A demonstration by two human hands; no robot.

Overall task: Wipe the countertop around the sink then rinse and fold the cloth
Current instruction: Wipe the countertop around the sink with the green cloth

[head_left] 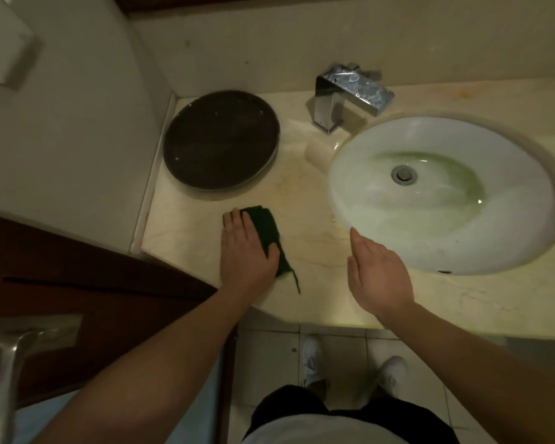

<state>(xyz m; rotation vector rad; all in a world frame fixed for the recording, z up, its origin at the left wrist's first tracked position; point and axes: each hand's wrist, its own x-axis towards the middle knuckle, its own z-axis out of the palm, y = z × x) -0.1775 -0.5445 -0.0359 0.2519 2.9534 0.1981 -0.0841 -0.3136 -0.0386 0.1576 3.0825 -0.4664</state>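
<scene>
A dark green cloth [267,231] lies on the beige marble countertop [314,216] left of the sink. My left hand [245,248] presses flat on it, thumb hooked over its right edge; a loose strand trails toward the counter's front edge. My right hand [377,274] hovers with fingers straight and together, holding nothing, at the front left rim of the white oval sink [366,161]. The basin shows a greenish stain around the metal drain [404,174].
A round dark tray [220,141] sits at the counter's back left corner. A square chrome faucet [350,91] stands behind the sink. A wooden door with a metal handle [4,357] is at lower left. Tiled floor and white shoes show below the counter edge.
</scene>
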